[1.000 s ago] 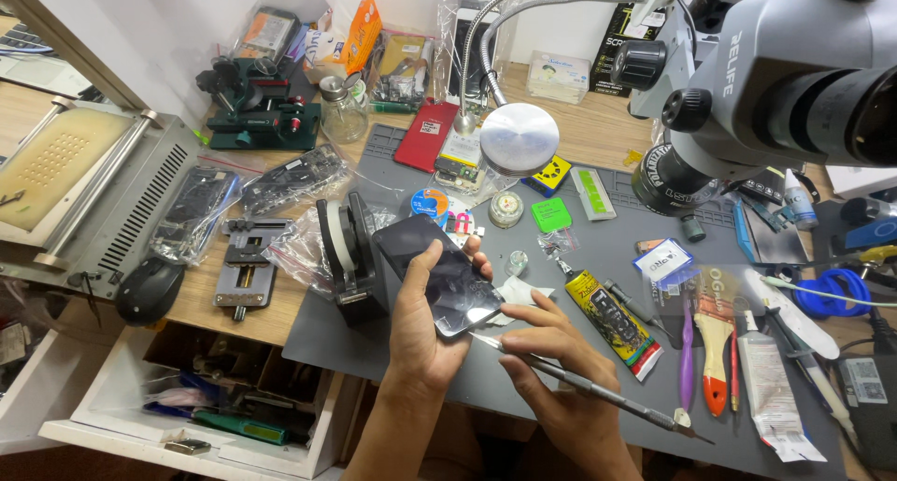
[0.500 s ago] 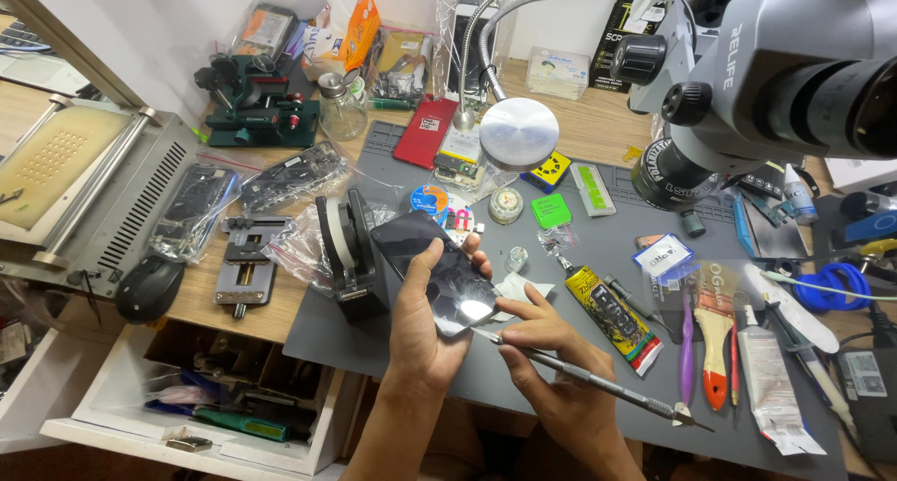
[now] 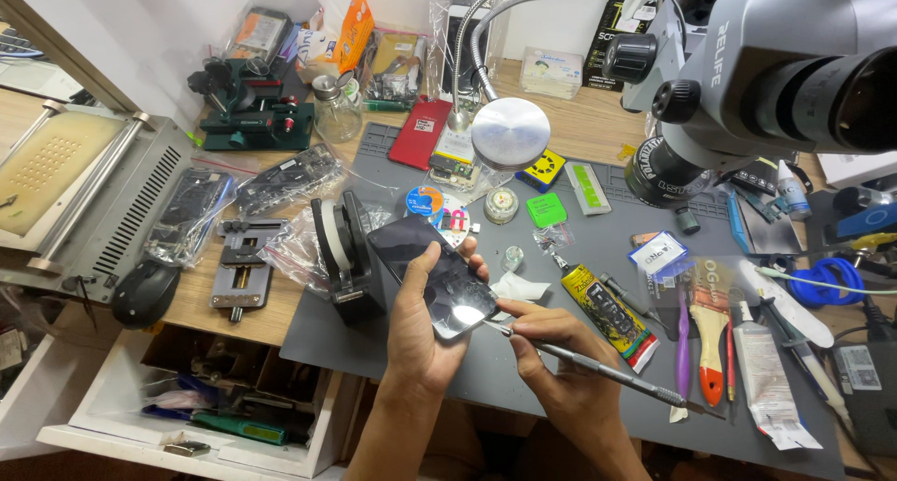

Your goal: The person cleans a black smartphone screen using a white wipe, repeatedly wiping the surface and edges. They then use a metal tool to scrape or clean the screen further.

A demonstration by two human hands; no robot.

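Observation:
My left hand (image 3: pixel 418 336) grips a black smartphone (image 3: pixel 432 271) from below, screen up, tilted over the grey work mat (image 3: pixel 523 378). In my right hand (image 3: pixel 561 360) is a thin metal pry tool (image 3: pixel 607 374), held like a pen. Its flat tip touches the phone's lower right edge. A crumpled white wipe (image 3: pixel 519 286) lies just beyond my right hand.
A black tape dispenser (image 3: pixel 346 257) stands left of the phone. A yellow glue tube (image 3: pixel 607 315), brushes (image 3: pixel 710 336) and tweezers lie to the right. A microscope (image 3: pixel 747 79) overhangs the top right. An open drawer (image 3: pixel 215 388) of tools sits at lower left, with a grey heating machine (image 3: pixel 84 191) beyond.
My right hand has slid the pry tool's tip a little up along the phone's lower right edge. The phone stays in my left hand.

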